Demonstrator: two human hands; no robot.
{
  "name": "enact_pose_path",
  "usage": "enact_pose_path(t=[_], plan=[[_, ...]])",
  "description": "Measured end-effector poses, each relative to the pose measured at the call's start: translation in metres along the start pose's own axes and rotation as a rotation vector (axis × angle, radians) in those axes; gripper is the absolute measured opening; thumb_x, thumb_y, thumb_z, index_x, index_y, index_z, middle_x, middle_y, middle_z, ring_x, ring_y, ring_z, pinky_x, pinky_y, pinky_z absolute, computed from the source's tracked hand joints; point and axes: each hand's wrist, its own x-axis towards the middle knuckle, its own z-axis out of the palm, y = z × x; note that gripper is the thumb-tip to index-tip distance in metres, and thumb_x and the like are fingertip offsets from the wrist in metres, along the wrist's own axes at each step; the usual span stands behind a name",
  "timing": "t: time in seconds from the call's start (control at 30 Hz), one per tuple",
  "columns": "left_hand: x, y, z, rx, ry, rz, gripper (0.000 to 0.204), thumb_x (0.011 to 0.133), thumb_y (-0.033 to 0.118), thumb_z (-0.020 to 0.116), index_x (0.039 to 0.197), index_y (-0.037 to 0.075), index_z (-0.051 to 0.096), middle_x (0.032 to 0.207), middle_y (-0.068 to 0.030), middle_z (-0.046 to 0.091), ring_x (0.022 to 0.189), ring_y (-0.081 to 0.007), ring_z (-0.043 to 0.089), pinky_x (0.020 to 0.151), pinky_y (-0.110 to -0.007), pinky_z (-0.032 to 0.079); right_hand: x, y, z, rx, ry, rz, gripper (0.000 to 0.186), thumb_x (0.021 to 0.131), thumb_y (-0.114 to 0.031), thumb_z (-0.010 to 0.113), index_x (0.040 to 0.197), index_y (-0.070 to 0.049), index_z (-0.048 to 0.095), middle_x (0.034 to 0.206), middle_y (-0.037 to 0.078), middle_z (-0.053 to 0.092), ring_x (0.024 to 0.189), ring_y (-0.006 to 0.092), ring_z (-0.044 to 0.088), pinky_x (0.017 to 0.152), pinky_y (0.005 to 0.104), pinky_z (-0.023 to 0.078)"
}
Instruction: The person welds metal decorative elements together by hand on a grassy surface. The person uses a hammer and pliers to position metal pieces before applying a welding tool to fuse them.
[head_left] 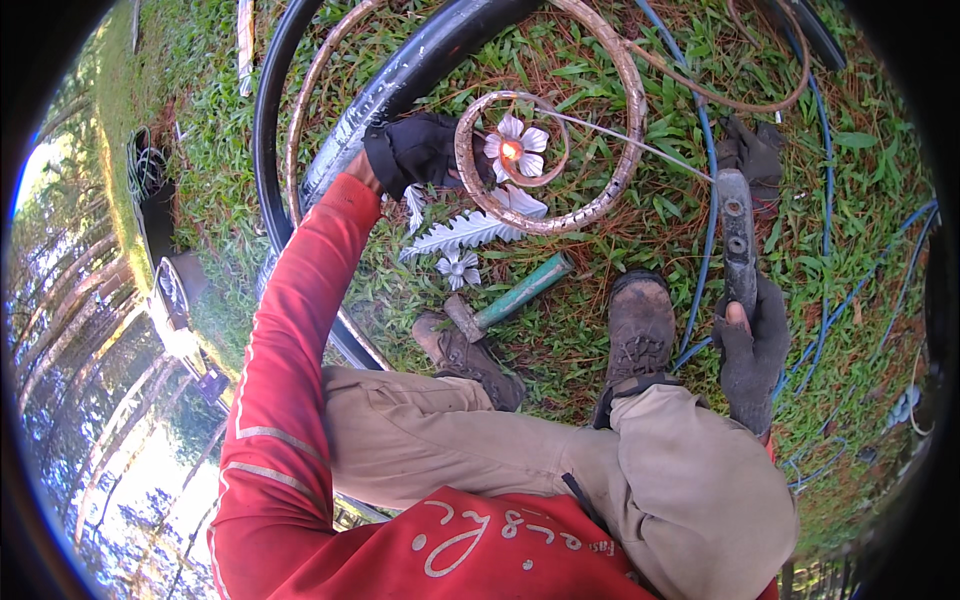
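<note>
Flower in the scroll: A silvery metal flower [531, 140] is framed by the inner ring of a rust-brown scroll [637, 100] above the grass, its centre lit a bright orange.
Left hand: The black-gloved left hand [425, 155] is brought up to the ring's left edge beside the flower; whether ring or petal is gripped cannot be told.
Right hand: The lower end of a dark holder [737, 235] is grasped in the grey-gloved right hand [755, 345], and a thin rod [660, 153] is carried from its far end toward the ring; the rod's exact point of contact cannot be made out.
Progress: The flower is judged to be in place and heated at its centre; whether it is firmly joined is not shown.
Left over: A second silvery flower [459, 269] and a serrated leaf [462, 236] are seen below the ring, apparently not yet fixed.
On the grass: A green-handled hammer [525, 290] is laid near the boots [641, 320], and a dark spare glove [752, 155] is left beyond the holder.
In the way: The left side is hemmed in by a thick black pipe [425, 65]; the ground near the holder is crossed by blue cables [707, 150].
</note>
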Motion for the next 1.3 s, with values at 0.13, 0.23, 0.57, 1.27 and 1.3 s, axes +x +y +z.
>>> enact_pose_path(t=[0.13,0.23,0.57,1.27,1.3], plan=[[0.003,0.016,0.014,-0.645,0.135,-0.361,0.032,0.107,0.013,0.071,0.133,-0.007,0.07,0.118,-0.0199,0.081,0.108,-0.0351,0.083,0.097,-0.046,0.069,-0.002,0.0,0.001,-0.001,0.027,0.014,0.049,0.104,-0.033,0.076,0.14,0.0,0.066,0.1,0.006,0.068,0.088,0.0145,0.062,0.079,0.0344,0.052],[-0.004,-0.002,-0.002,-0.648,0.12,-0.36,0.034,0.107,0.013,0.071,0.136,-0.005,0.068,0.121,-0.0212,0.08,0.111,-0.0378,0.082,0.099,-0.049,0.07,0.0,0.0,0.0,0.0,0.022,0.002,0.048,0.104,-0.035,0.077,0.136,0.0,0.066,0.098,0.006,0.066,0.087,0.0146,0.061,0.078,0.035,0.051],[-0.007,-0.021,0.017,0.015,0.158,0.139,0.033,0.108,0.02,0.076,0.131,-0.004,0.074,0.121,-0.0135,0.081,0.103,-0.0257,0.082,0.096,-0.04,0.068,-0.007,0.002,0.004,0.179,0.039,0.028,0.044,0.109,-0.035,0.073,0.134,0.0,0.064,0.092,0.002,0.062,0.077,0.0092,0.058,0.068,0.0294,0.047],[-0.024,-0.014,0.035,-0.416,0.036,-0.111,0.012,0.109,0.007,0.062,0.117,0.005,0.072,0.077,0.0033,0.059,0.064,-0.0103,0.058,0.059,-0.031,0.051,-0.008,0.002,0.009,0.279,0.079,0.013,0.038,0.11,-0.033,0.072,0.125,0.001,0.062,0.08,0.001,0.061,0.06,0.009,0.058,0.052,0.0285,0.043],[-0.024,-0.004,0.046,-0.697,0.029,-0.187,0.007,0.108,0.006,0.063,0.11,0.005,0.07,0.075,0.0048,0.054,0.061,-0.008,0.052,0.057,-0.031,0.048,-0.009,0.001,0.008,0.276,0.08,0.013,0.038,0.11,-0.033,0.072,0.125,0.001,0.062,0.08,0.001,0.061,0.06,0.009,0.058,0.052,0.0285,0.043]])
